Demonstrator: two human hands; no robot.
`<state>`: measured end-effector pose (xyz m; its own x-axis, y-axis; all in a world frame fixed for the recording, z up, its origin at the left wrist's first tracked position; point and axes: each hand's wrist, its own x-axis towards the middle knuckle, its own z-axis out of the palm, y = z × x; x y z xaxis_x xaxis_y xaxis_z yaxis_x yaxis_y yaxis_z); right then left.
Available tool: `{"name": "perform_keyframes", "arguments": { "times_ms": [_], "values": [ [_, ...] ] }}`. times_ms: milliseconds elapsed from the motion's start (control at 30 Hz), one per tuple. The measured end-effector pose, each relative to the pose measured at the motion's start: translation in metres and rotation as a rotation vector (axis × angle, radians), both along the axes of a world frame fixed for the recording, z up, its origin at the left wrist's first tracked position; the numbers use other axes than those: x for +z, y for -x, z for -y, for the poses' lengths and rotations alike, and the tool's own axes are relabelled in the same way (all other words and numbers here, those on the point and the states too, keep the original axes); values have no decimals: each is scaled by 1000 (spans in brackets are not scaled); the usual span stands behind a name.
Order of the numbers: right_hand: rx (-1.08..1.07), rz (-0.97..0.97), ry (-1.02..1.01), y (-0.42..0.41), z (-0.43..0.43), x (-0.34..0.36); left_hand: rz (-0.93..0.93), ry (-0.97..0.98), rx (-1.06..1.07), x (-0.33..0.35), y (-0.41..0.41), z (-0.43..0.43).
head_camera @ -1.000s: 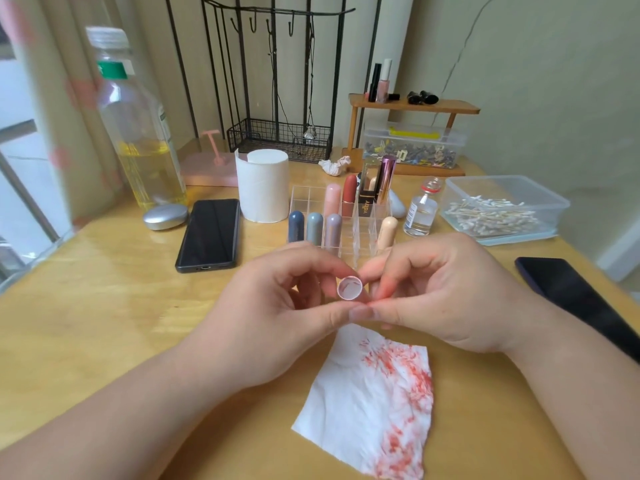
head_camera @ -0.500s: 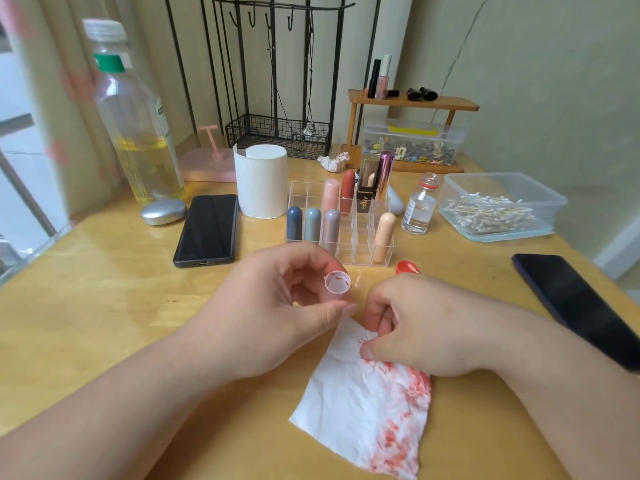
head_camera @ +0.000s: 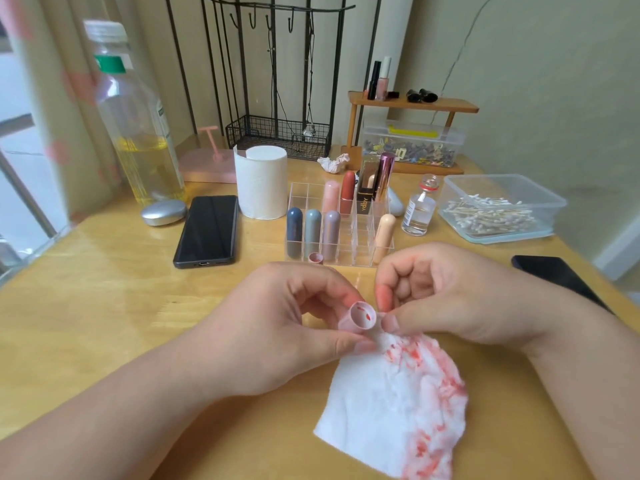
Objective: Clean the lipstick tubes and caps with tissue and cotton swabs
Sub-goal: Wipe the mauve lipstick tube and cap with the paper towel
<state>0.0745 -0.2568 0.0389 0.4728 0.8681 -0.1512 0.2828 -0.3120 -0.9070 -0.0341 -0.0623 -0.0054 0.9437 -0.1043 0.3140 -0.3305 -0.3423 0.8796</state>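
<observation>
Left hand (head_camera: pixel 277 327): grasps the cap (head_camera: pixel 360 317) between thumb and fingertips, just above the tabletop (head_camera: pixel 104 306).
Right hand (head_camera: pixel 450 296): fingers curled in; thumb and forefinger pinch a gathered corner of the tissue (head_camera: pixel 391 403), right beside the cap. The forefinger is stained red.
Cap: pale pink, short and round, with its open mouth turned up toward the camera. Red smears show on its inner wall.
Tissue: white and crumpled. Its pinched corner is lifted to touch the cap and the rest trails onto the tabletop. Red-pink smudges run along its right side and lower edge.
Organizer (head_camera: pixel 346 249): clear, gridded, just beyond the hands. It holds upright lipstick tubes in blue-grey (head_camera: pixel 294 230), grey-green (head_camera: pixel 312 230), mauve (head_camera: pixel 331 233), peach (head_camera: pixel 383 237), pink (head_camera: pixel 330 199) and red (head_camera: pixel 348 195).
Writing: a black box (head_camera: pixel 364 197) in the organizer bears gold upright letters that look like "ydby".
Glass bottle (head_camera: pixel 419 209): stands right of the organizer; the print on its label is too small to read.
Swab box (head_camera: pixel 540 202): clear plastic tub of cotton swabs, far right.
Tissue roll (head_camera: pixel 260 181): stands left of the organizer, with a dark phone (head_camera: pixel 207 230) lying beside it.
</observation>
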Motion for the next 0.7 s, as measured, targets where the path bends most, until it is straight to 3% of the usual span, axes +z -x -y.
{"name": "perform_keyframes", "arguments": {
  "times_ms": [167, 333, 433, 533, 700],
  "values": [
    [-87, -375, -273, -9, 5, -1, 159, 101, 105, 3, 5, 10],
    [156, -639, -433, -12, 5, -4, 404, 245, 240, 5, 6, 13],
    [190, -587, -475, -3, -2, -9, 427, 383, 287, 9, 7, 16],
    [226, -508, -505, 6, -11, -11, 321, 599, 395, 15, 7, 19],
    [182, -332, -461, 10, -12, -10, 277, 628, 428, 17, 7, 23]
  ]
}}
